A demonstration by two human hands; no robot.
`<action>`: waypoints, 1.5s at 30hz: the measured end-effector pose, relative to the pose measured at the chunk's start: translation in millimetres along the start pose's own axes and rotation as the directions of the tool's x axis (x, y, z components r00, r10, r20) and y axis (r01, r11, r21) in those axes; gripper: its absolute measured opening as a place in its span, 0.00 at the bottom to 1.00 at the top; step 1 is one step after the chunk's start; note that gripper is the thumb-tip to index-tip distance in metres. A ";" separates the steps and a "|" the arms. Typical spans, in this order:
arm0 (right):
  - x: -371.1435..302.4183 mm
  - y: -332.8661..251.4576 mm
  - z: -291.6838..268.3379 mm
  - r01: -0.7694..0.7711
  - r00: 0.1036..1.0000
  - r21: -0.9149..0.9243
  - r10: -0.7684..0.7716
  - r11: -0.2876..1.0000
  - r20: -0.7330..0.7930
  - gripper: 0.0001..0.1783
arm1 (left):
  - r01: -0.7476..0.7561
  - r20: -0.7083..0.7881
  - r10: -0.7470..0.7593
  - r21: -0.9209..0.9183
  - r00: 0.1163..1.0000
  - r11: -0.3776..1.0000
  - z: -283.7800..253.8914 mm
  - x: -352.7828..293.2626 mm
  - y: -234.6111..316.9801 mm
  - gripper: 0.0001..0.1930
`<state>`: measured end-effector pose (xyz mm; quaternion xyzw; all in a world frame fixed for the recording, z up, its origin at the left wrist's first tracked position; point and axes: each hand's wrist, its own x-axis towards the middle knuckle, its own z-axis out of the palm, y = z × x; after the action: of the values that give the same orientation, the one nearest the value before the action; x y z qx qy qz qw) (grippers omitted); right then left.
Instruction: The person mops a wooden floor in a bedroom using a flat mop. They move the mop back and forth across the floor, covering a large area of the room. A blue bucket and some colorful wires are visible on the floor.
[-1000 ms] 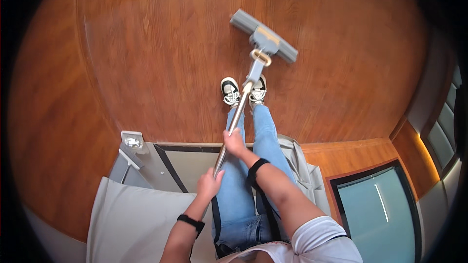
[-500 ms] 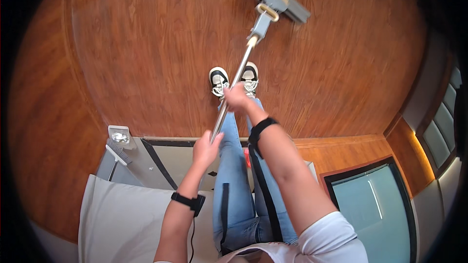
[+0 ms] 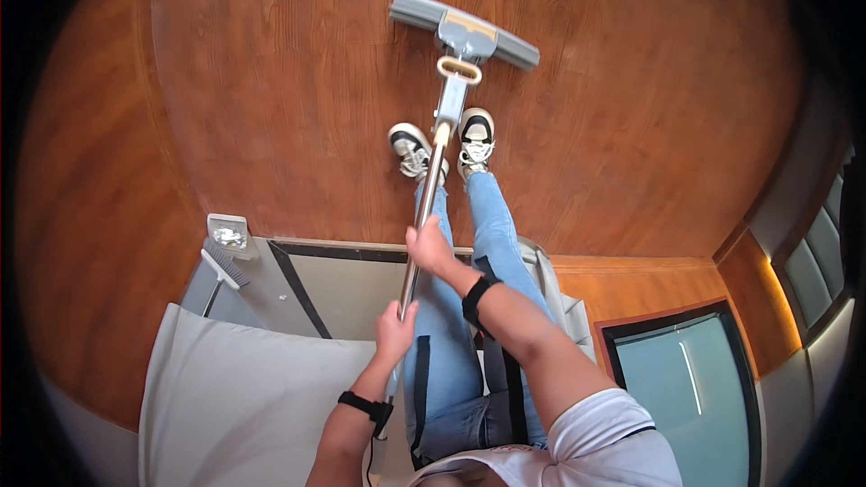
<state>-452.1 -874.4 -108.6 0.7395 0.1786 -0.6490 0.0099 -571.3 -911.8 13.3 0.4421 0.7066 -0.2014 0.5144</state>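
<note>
A mop (image 3: 429,185) with a shiny metal pole slants across the middle of the view. Its wide grey head (image 3: 465,32) lies on the reddish-brown wooden floor beyond my feet, and a cream loop-shaped lever sits just behind the head. My right hand (image 3: 430,245) is wrapped round the pole, partway down its length. Closer to my body, my left hand (image 3: 395,332) grips the same pole near its upper end. Black straps circle both my wrists. The pole passes between my shoes and over my left leg.
Behind me at left is a surface under a pale grey cover (image 3: 262,388). Beside it stand a broom (image 3: 223,268) with grey bristles and a small white container (image 3: 227,233). A dark-framed glass panel (image 3: 686,397) is at lower right. My black-and-white shoes (image 3: 476,137) stand near the mop head.
The mop head has been drawn back toward my feet and a little left, turning slightly. Both hands came nearer my body with the pole. My left foot has turned outward.
</note>
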 end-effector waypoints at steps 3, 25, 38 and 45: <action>32.9 -35.3 -44.6 -0.034 0.992 -0.017 0.032 0.999 -0.123 0.19 | -0.057 -0.020 0.056 -0.062 0.998 0.996 0.9 42.9 41.6 0.20; -26.9 -103.8 166.7 -0.070 0.995 0.002 0.070 0.998 0.069 0.21 | 0.126 0.023 -0.124 -0.165 0.992 0.978 -119.9 5.0 -167.3 0.21; 74.6 -193.0 62.5 0.124 0.973 -0.116 -0.144 0.985 -0.182 0.24 | -0.046 -0.001 0.049 -0.364 0.999 0.930 -143.7 131.8 -38.7 0.23; 129.0 -255.2 9.4 0.025 0.984 -0.184 -0.057 0.983 -0.168 0.25 | -0.189 -0.105 0.159 -0.416 0.982 0.890 -170.5 189.3 37.9 0.24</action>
<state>-519.7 -605.4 -179.0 0.7851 0.2525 -0.5635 0.0482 -648.5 -686.6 -85.1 0.3880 0.7081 0.0188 0.5896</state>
